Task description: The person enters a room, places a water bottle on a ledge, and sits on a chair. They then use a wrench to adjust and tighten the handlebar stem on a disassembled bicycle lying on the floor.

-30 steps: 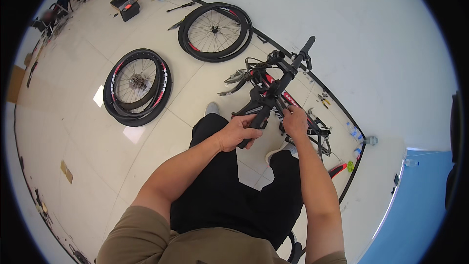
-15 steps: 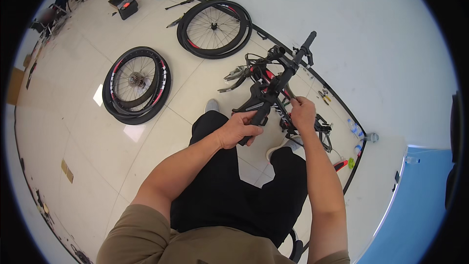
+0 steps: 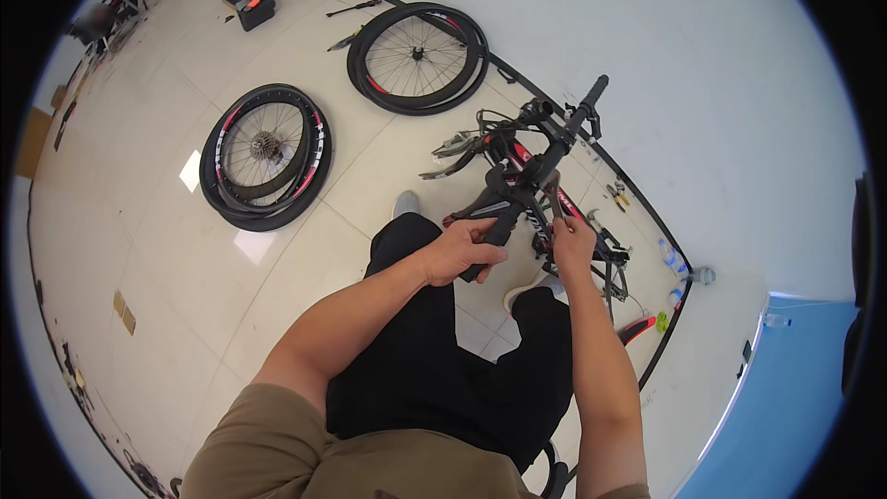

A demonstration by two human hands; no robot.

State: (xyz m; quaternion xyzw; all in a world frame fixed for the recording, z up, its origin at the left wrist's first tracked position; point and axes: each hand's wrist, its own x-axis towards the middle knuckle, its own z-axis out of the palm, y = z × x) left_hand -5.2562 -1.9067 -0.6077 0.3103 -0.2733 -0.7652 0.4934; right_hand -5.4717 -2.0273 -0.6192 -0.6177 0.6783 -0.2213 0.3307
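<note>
The left hand [image 3: 468, 251] has its grip closed around the near end of the black handlebar [image 3: 552, 159], and the right hand [image 3: 574, 245] has its grip clenched on a slim item [image 3: 555, 198], type not identifiable from here, directed toward the middle of the bar. The handlebar is positioned over the red-and-black bicycle frame [image 3: 567, 206], near the edge of the tiled floor [image 3: 157, 222] that follows the white wall [image 3: 684, 55]. Yellow-handled pliers [image 3: 620, 196] lie near that edge, beside the frame.
</note>
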